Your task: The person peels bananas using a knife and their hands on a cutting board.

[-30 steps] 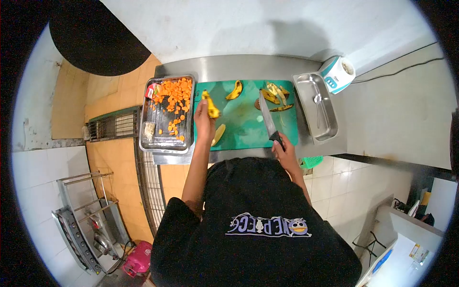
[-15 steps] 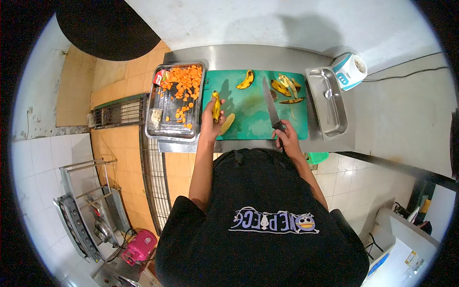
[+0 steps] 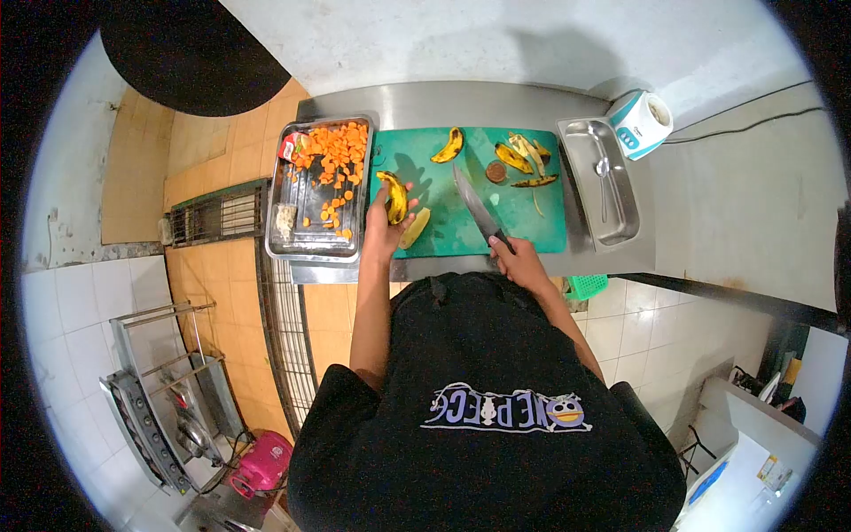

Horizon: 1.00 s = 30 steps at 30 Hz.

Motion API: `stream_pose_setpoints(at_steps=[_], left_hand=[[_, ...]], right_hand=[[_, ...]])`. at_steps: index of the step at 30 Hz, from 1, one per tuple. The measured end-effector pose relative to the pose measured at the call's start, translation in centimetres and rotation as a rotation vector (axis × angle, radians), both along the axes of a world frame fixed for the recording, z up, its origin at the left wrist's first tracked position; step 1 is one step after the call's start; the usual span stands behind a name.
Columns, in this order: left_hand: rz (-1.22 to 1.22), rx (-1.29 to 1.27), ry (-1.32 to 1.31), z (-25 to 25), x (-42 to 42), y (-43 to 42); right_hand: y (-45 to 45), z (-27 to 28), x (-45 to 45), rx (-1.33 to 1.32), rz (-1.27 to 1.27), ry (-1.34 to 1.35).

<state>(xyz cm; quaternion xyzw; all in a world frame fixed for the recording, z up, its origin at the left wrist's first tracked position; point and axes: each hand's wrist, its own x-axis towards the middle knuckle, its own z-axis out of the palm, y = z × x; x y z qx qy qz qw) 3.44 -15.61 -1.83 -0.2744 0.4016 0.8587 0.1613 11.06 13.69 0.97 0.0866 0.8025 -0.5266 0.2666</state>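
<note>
In my left hand (image 3: 379, 235) is an unpeeled, yellow and black banana (image 3: 395, 199), held over the left side of the green cutting board (image 3: 443, 199). Right beside it lies a pale peeled banana (image 3: 414, 229). My right hand (image 3: 521, 264) grips the dark handle of a kitchen knife (image 3: 477, 207), whose blade points away from me and to the left over the board. Another unpeeled banana (image 3: 449, 145) rests near the board's far edge. At the far right of the board are several banana peels (image 3: 523, 161), with a small round brown thing (image 3: 496, 171) beside them.
Left of the board stands a metal tray (image 3: 306, 197) with chopped carrots (image 3: 339, 142), a red packet (image 3: 290, 146) and a small pale bag (image 3: 284, 219). To the right are a sink (image 3: 625, 222) holding a spoon (image 3: 605, 182), and a white-and-teal appliance (image 3: 640, 129).
The knife has swung left, its tip now nearer the middle of the board, uncovering the round brown thing. My left hand has turned the banana slightly and its fingers have spread a little.
</note>
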Motion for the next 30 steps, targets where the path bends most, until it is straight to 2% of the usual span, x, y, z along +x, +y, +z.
stream_pose_setpoints(at_steps=[5,9,11,15,18,20,25,30], left_hand=[[-0.184,0.023,0.093,1.2,-0.3,0.2],[-0.237,-0.057,0.253,4.0,0.4,3.5],[-0.27,-0.076,0.305,5.9,0.3,4.8],[-0.342,-0.105,0.388,8.0,0.0,6.3],[-0.399,-0.128,0.422,8.3,0.0,6.4],[-0.433,-0.142,0.43,8.1,0.1,6.5],[-0.116,0.165,0.445,8.5,0.4,7.6],[0.059,0.157,0.371,9.9,0.3,8.0]], right_hand=[[-0.4,0.2,0.3,0.073,-0.023,0.139],[-0.6,1.8,-0.2,0.002,-0.152,0.029],[-0.4,2.3,-0.4,0.081,-0.089,0.306],[-0.7,5.1,-1.0,0.068,-0.053,0.302],[-0.8,6.3,-1.3,0.029,-0.013,0.378],[-1.1,7.1,-1.6,-0.12,-0.078,0.342],[-2.7,7.4,-2.2,-0.29,-0.16,0.278],[-3.2,7.1,-2.8,-0.455,-0.161,0.268]])
